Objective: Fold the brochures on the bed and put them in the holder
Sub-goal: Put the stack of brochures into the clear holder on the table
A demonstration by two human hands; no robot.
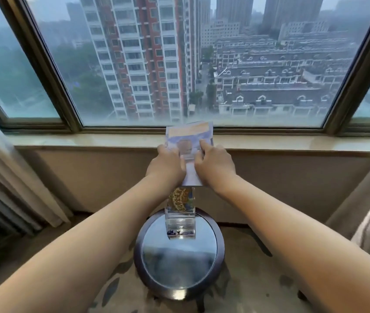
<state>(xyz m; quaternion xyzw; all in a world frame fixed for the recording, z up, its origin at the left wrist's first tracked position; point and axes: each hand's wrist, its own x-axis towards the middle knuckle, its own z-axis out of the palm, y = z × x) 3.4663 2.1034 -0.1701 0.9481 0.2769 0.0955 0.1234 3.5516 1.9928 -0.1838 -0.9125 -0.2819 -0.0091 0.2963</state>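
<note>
Paper brochure (189, 134) held in both grips, L hand (168, 164) & R hand (216, 166), above clear holder (180, 222).

Table (220, 251): dark brown rim, glossy grey-blue top.
Held brochure (189, 136): pale lilac-blue, cream-orange band on top, white below; a tan shape at the middle, perhaps a figure.
Holder (180, 224), on the table: clear, colourless.
Brochure in holder (179, 199): gold ornament on blue.
Carpet (111, 290), under the table: beige with dark grey leaf-like blotches.
Curtain (10, 177), left of the table: cream.
</note>
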